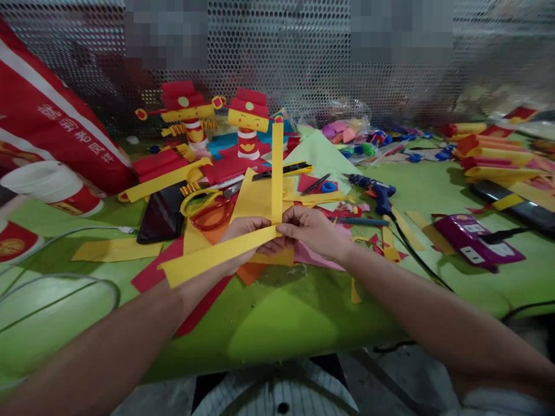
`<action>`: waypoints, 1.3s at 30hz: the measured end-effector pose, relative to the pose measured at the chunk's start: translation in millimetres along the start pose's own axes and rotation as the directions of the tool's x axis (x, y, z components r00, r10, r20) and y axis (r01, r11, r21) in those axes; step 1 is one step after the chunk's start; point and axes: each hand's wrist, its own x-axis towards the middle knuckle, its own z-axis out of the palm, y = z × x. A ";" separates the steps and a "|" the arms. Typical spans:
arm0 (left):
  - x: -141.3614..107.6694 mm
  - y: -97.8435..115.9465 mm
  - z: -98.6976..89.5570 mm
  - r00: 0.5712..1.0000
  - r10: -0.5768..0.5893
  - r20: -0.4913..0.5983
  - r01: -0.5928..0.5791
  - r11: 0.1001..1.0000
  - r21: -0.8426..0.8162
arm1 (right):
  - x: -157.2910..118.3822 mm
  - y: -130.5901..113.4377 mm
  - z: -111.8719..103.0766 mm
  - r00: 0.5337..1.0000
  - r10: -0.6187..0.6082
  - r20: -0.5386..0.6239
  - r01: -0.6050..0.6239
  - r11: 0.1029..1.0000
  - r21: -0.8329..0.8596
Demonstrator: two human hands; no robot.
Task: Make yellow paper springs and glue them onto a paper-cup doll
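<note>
Two long yellow paper strips (221,254) meet at a corner between my hands, one pointing up and the other slanting down to the left over my left forearm. My right hand (314,230) pinches the corner, its thumb on top of the slanting strip. From the other side, my left hand (247,231) is closed at the same corner, its fingers partly hidden under the strip. Beneath the hands lie yellow, orange and red paper sheets (251,196). Scissors with a red handle (212,215) and a yellow-handled pair (193,202) rest just beyond my left hand.
Two red-and-yellow paper figures (248,124) stand at the back. A phone (161,214) and paper cups (54,185) are on the left. At right lie a blue glue gun (375,190), its cable, and a purple power strip (477,241). A perforated metal panel (277,52) rises behind.
</note>
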 end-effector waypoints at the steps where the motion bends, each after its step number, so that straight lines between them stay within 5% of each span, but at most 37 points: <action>1: 0.2 -0.4 -1.7 1.000 -0.004 0.021 0.004 1.000 -0.004 | 0.0 -0.2 -0.3 1.000 -0.002 -0.003 0.002 1.000 -0.002; 7: -2.1 -2.1 -4.7 0.990 0.094 0.103 -0.094 0.996 -0.014 | 0.8 0.0 0.1 0.998 -0.034 -0.059 0.037 0.999 0.035; 22: -2.1 -9.8 7.7 0.972 0.235 -0.013 -0.235 0.972 0.002 | -1.1 -0.2 6.7 0.984 -0.113 -0.140 0.125 0.989 0.081; 32: -2.9 -10.2 8.7 0.982 0.180 -0.056 -0.183 0.981 -0.065 | -0.8 -1.2 5.6 0.989 -0.134 -0.068 0.142 0.981 0.131; 36: -3.4 -9.5 8.3 0.986 0.157 -0.063 -0.161 0.984 -0.078 | 0.2 2.5 3.5 0.961 -0.255 -0.105 0.259 0.965 0.034; 39: -3.9 -6.1 8.6 0.987 0.128 -0.101 -0.136 0.987 -0.083 | 0.6 7.4 0.0 0.891 -0.441 -0.106 0.413 0.886 -0.211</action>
